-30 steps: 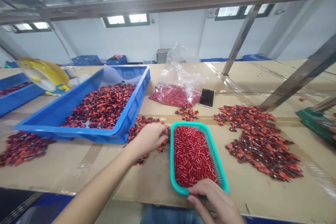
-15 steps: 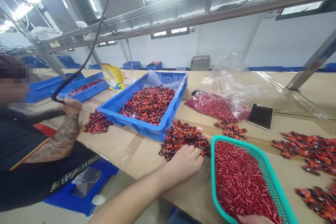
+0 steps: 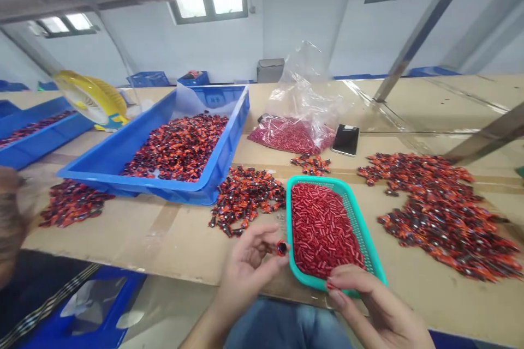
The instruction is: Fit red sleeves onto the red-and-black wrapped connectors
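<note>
While our left hand (image 3: pixel 245 278) lies palm up just short of the basket, its thumb and fingertips pinch a small red-and-black piece (image 3: pixel 281 247), and the other fingers curl loosely beneath. That piece sits right at the near left rim of a teal mesh basket (image 3: pixel 293 229), held above the cardboard-covered bench (image 3: pixel 102 242) and not touching the short red tubes (image 3: pixel 323 229) inside. It is so small and blurred that we cannot tell its long axis for sure; its dark face seems turned toward the basket.

Our right hand (image 3: pixel 368 305) lies at the basket's near corner, with its fingers (image 3: pixel 344 278) pressed together and curved over the rim, their tips at the edge of the tubes. The tubes lie jumbled, pointing every way.

Just beyond the basket are a loose heap of red-and-black pieces (image 3: pixel 245 196) and a smaller cluster (image 3: pixel 311 163). A broad spread of the same pieces (image 3: pixel 438 212) lies to the right. More fill a blue plastic crate (image 3: pixel 235 120), beside which another heap (image 3: pixel 73 202) lies on the bench. Farther back stand a clear plastic bag (image 3: pixel 303 92) of red tubes and a phone (image 3: pixel 346 139). A co-worker's forearm (image 3: pixel 10 218) shows blurred at the left edge.
</note>
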`<state>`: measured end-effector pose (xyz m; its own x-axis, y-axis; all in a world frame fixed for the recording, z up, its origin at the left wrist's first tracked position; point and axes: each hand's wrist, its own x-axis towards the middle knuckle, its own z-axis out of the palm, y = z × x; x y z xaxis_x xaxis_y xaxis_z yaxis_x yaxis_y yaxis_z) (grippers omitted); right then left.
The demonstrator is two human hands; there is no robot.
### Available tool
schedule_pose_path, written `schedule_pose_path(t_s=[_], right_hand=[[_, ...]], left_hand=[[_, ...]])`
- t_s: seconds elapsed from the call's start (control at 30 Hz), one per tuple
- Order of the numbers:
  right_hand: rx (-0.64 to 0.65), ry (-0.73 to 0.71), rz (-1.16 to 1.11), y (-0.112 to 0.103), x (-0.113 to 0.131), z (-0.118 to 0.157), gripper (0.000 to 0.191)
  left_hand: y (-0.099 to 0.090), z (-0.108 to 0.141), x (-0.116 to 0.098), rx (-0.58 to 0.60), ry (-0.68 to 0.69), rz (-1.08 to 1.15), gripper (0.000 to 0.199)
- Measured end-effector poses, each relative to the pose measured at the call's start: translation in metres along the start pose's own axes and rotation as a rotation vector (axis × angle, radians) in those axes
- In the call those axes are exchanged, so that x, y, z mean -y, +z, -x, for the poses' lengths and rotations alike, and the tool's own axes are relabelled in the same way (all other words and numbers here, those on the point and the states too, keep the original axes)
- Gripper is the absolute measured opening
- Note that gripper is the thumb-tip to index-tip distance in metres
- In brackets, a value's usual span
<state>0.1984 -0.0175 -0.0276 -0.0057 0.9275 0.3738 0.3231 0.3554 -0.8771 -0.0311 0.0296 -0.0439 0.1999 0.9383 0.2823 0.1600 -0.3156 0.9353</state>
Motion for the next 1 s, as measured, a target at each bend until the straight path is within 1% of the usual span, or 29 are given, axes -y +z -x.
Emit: schedule_pose_path(t_s=[0.03, 0.1, 0.17, 0.23, 0.33, 0.43, 0.57, 0.6, 0.67, 0.73, 0.8, 0.87, 0.93, 1.0], right_hand=[[-0.018, 0.011, -0.036, 0.002, 0.004, -0.001, 0.002], [-0.038, -0.015, -0.121, 0.006, 0.012, -0.005, 0.002], [-0.034, -0.074, -0.18, 0.008, 0.019, -0.01, 0.002], [-0.008, -0.134, -0.187, 0.01, 0.025, -0.016, 0.003], [0.019, -0.202, -0.123, 0.009, 0.03, -0.022, 0.005], [0.047, -0.244, -0.027, 0.006, 0.031, -0.023, 0.007], [0.09, -0.279, 0.107, 0.0, 0.033, -0.021, 0.009], [0.106, -0.287, 0.142, -0.001, 0.034, -0.021, 0.01], [0.137, -0.293, 0.191, -0.002, 0.036, -0.021, 0.013], [0.158, -0.256, 0.166, -0.002, 0.038, -0.022, 0.014], [0.195, -0.124, 0.056, -0.002, 0.037, -0.021, 0.015], [0.269, 0.069, -0.088, -0.004, 0.036, -0.018, 0.02], [0.334, 0.22, -0.198, -0.007, 0.032, -0.012, 0.027], [0.374, 0.25, -0.268, -0.012, 0.029, -0.005, 0.034]], left_hand=[[0.005, 0.004, -0.004, 0.01, -0.008, 0.052, 0.028], [0.014, 0.009, -0.014, 0.006, -0.015, 0.16, 0.023], [0.021, 0.012, -0.023, -0.041, -0.001, 0.241, 0.019], [0.026, 0.014, -0.031, -0.089, 0.034, 0.256, 0.019], [0.029, 0.015, -0.038, -0.078, 0.124, 0.173, 0.02], [0.028, 0.016, -0.04, -0.055, 0.23, 0.057, 0.022], [0.023, 0.014, -0.045, -0.055, 0.344, -0.12, 0.032], [0.022, 0.013, -0.048, -0.052, 0.384, -0.188, 0.032], [0.019, 0.012, -0.054, -0.04, 0.471, -0.357, 0.023], [0.018, 0.014, -0.057, -0.007, 0.543, -0.522, 0.017], [0.021, 0.021, -0.054, -0.008, 0.62, -0.606, 0.022], [0.027, 0.032, -0.047, -0.063, 0.679, -0.611, 0.024], [0.033, 0.04, -0.042, -0.125, 0.688, -0.584, 0.022], [0.034, 0.043, -0.045, -0.137, 0.657, -0.576, 0.022]])
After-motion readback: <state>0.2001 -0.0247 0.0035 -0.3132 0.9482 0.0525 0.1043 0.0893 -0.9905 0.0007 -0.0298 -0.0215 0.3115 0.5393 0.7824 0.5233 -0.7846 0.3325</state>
